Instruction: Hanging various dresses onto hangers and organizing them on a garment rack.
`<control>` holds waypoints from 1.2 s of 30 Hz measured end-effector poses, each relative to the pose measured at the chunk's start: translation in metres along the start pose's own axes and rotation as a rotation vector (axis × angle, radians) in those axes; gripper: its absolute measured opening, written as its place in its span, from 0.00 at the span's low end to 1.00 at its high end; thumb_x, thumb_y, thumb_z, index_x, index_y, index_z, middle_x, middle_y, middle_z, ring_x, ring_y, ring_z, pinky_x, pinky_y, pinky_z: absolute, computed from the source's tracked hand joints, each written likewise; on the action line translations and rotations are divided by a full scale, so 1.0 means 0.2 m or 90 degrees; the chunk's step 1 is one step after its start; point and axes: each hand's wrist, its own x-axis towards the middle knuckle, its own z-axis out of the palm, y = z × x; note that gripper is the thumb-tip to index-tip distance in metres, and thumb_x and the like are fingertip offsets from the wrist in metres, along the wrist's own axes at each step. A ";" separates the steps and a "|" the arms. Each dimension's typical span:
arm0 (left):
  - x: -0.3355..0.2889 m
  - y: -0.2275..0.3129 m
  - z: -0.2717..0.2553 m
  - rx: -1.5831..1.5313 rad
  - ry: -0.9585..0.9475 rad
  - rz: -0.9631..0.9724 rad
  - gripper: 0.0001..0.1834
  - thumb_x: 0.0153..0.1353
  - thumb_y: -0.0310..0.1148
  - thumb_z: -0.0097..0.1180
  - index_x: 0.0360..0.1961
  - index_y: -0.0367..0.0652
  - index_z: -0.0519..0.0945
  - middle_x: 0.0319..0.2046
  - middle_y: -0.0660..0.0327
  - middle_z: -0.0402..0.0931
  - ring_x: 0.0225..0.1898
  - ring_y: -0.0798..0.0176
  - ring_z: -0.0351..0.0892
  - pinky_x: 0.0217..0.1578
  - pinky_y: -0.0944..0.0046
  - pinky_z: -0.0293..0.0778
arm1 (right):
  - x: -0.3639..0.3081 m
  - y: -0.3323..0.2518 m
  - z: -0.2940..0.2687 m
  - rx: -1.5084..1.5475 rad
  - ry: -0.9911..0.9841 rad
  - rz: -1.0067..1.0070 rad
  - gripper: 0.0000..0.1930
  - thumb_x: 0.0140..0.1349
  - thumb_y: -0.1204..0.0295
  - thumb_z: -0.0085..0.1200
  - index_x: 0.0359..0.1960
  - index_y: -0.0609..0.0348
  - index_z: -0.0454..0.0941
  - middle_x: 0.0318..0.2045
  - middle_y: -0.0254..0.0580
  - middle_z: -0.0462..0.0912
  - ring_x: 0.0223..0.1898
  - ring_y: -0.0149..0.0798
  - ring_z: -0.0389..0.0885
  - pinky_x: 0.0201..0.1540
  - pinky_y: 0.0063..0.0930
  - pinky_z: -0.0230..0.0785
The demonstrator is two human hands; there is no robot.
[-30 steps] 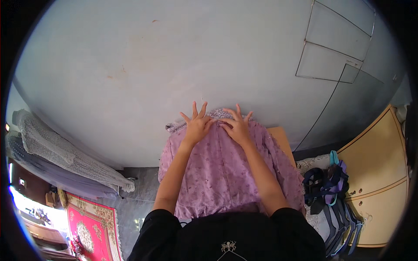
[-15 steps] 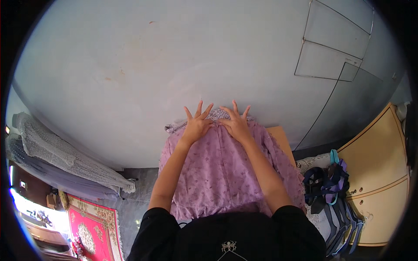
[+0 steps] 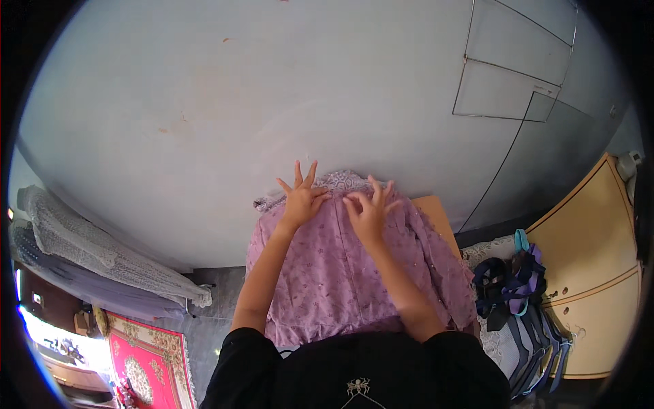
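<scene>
A pink garment (image 3: 317, 273) with small sparkling flower motifs lies spread in front of me, a seam running down its middle and a long sleeve along its right side. Pale lace (image 3: 344, 180) shows at its far edge. My left hand (image 3: 302, 203) is at the neck edge left of the seam, thumb and forefinger pinched at the cloth and the other fingers raised. Just right of the seam, my right hand (image 3: 370, 217) has thumb and forefinger brought together, the rest lifted; whatever is between their tips is too small to make out.
A wooden board edge (image 3: 436, 215) shows beyond the garment. On the right are dark hangers (image 3: 535, 351), a tangle of dark and purple straps (image 3: 511, 273) and a wooden cabinet (image 3: 589, 252). Grey netted fabric (image 3: 102, 238) hangs at left, above a red rug (image 3: 160, 361).
My right hand has drawn back slightly toward me from the neck edge and turned. My left hand has shifted a little left, so a gap shows between the hands.
</scene>
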 end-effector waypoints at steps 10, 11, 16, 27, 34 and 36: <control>-0.08 0.05 0.03 -0.057 0.084 -0.028 0.09 0.50 0.40 0.58 0.34 0.55 0.84 0.65 0.62 0.48 0.66 0.39 0.32 0.48 0.19 0.24 | -0.11 -0.13 0.09 0.019 -0.009 0.181 0.10 0.50 0.57 0.57 0.29 0.45 0.79 0.60 0.42 0.55 0.65 0.66 0.35 0.50 0.81 0.25; -0.09 0.04 0.03 -0.051 0.080 -0.020 0.09 0.51 0.39 0.58 0.34 0.55 0.83 0.65 0.62 0.48 0.66 0.39 0.32 0.48 0.19 0.23 | -0.11 -0.14 0.11 0.018 -0.007 0.188 0.10 0.50 0.57 0.57 0.29 0.45 0.79 0.60 0.42 0.55 0.65 0.66 0.35 0.50 0.81 0.25; -0.11 0.05 0.06 -0.050 0.067 -0.056 0.08 0.51 0.39 0.57 0.33 0.55 0.84 0.65 0.60 0.47 0.66 0.38 0.31 0.47 0.19 0.22 | -0.13 -0.24 0.14 -0.007 0.066 0.242 0.09 0.53 0.60 0.55 0.29 0.49 0.79 0.59 0.43 0.56 0.65 0.65 0.34 0.50 0.82 0.24; -0.06 -0.02 -0.03 -0.100 -0.016 0.035 0.08 0.51 0.39 0.57 0.31 0.54 0.85 0.66 0.54 0.44 0.66 0.38 0.28 0.45 0.17 0.22 | -0.15 -0.28 0.17 -0.021 0.128 0.187 0.06 0.51 0.65 0.57 0.24 0.51 0.77 0.58 0.39 0.59 0.65 0.63 0.37 0.49 0.83 0.23; -0.05 -0.04 -0.04 -0.099 -0.068 -0.010 0.07 0.51 0.38 0.56 0.27 0.51 0.84 0.65 0.52 0.44 0.66 0.38 0.28 0.44 0.17 0.21 | -0.13 -0.29 0.13 -0.036 0.087 0.178 0.06 0.50 0.66 0.57 0.23 0.52 0.77 0.57 0.36 0.61 0.65 0.61 0.42 0.51 0.80 0.22; -0.05 -0.04 -0.04 -0.100 -0.079 -0.004 0.08 0.51 0.38 0.56 0.27 0.51 0.84 0.65 0.51 0.44 0.66 0.38 0.28 0.44 0.17 0.20 | -0.12 -0.28 0.13 -0.041 0.096 0.174 0.06 0.49 0.66 0.58 0.21 0.52 0.76 0.56 0.35 0.62 0.65 0.61 0.43 0.52 0.79 0.21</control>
